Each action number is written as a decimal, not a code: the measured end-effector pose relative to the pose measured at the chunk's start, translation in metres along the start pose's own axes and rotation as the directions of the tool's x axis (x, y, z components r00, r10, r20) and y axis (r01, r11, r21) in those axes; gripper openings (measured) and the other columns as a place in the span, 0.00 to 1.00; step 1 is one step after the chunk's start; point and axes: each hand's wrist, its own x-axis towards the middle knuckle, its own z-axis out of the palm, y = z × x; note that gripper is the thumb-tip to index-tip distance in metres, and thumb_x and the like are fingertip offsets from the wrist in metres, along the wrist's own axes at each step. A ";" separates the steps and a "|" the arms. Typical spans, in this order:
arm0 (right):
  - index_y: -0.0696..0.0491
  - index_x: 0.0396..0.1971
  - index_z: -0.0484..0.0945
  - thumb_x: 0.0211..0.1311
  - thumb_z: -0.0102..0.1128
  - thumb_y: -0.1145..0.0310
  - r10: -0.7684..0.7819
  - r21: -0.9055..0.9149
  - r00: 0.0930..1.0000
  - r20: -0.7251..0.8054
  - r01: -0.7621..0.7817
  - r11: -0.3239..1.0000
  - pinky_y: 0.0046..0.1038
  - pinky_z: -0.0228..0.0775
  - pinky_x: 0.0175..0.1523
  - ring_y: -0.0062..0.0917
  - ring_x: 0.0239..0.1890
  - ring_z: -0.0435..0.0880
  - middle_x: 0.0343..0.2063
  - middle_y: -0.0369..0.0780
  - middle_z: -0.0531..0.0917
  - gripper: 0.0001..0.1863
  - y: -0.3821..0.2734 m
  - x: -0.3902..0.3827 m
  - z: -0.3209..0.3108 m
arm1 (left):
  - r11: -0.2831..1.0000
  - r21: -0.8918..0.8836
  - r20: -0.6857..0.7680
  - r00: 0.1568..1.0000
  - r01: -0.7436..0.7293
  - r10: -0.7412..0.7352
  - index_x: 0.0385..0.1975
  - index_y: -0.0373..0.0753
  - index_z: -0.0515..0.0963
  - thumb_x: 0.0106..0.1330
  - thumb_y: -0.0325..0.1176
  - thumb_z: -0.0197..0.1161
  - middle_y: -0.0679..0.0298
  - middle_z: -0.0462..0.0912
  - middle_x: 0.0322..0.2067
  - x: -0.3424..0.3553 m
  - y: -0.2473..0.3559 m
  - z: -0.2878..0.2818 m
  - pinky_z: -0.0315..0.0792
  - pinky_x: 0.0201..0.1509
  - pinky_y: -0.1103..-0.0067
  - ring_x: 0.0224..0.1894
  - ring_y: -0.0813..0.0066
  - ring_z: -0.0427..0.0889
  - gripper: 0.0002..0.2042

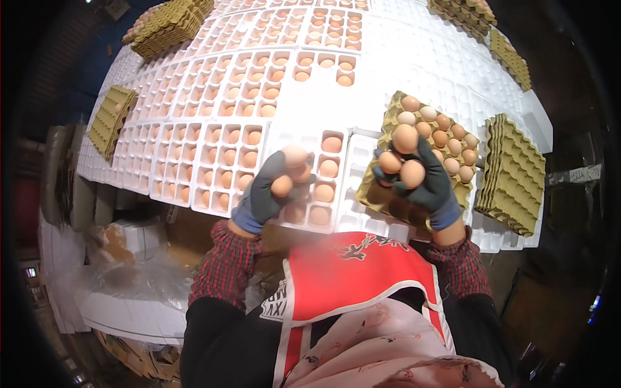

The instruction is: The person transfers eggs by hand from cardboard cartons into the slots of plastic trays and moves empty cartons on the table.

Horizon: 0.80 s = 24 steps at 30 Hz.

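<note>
My left hand (264, 194), in a dark glove with a blue cuff, is closed around three brown eggs (281, 186). It is over a white foam egg tray (336, 207) whose right-hand column holds several eggs (328, 169). My right hand (432, 186), gloved alike, grips three brown eggs (412, 174) with its palm turned up. Beneath it lies a yellowish pulp egg tray (375, 194), with brown and paler eggs (454, 148) in its far and right part. The gloves and held eggs hide some of the cells below.
Foam trays filled with eggs (226, 156) spread to the left and far side. White foam trays (420, 55) with bare cells cover the far right. A stack of pulp trays (514, 178) stands at the right; another stack (171, 29) is at the far left. Plastic-wrapped material (129, 284) sits below the table's left edge.
</note>
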 end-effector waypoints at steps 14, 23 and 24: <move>0.49 0.46 0.78 0.53 0.71 0.58 -0.210 -0.968 0.969 0.130 0.078 -0.239 0.40 0.78 0.50 0.38 0.49 0.79 0.52 0.42 0.74 0.22 0.030 0.132 0.136 | 1.000 -0.005 -0.012 1.000 0.016 -0.016 0.65 0.36 0.61 0.74 0.33 0.54 0.58 0.76 0.54 -0.033 0.001 -0.067 0.77 0.57 0.74 0.54 0.72 0.79 0.22; 0.47 0.44 0.81 0.56 0.65 0.67 -0.122 -0.938 0.930 0.346 0.348 -0.009 0.38 0.78 0.50 0.37 0.50 0.80 0.49 0.41 0.78 0.14 0.046 0.187 0.162 | 0.977 0.192 -0.064 0.993 -0.090 0.104 0.67 0.35 0.55 0.57 0.29 0.74 0.54 0.75 0.58 -0.029 0.025 -0.060 0.81 0.56 0.72 0.57 0.61 0.80 0.41; 0.48 0.44 0.81 0.57 0.64 0.67 -0.221 -0.917 0.925 0.309 0.351 0.188 0.38 0.77 0.50 0.38 0.49 0.80 0.47 0.41 0.80 0.13 0.045 0.191 0.160 | 0.982 0.158 -0.127 0.985 -0.100 0.120 0.64 0.34 0.58 0.64 0.32 0.70 0.51 0.77 0.56 -0.029 0.021 -0.058 0.82 0.53 0.73 0.55 0.60 0.81 0.33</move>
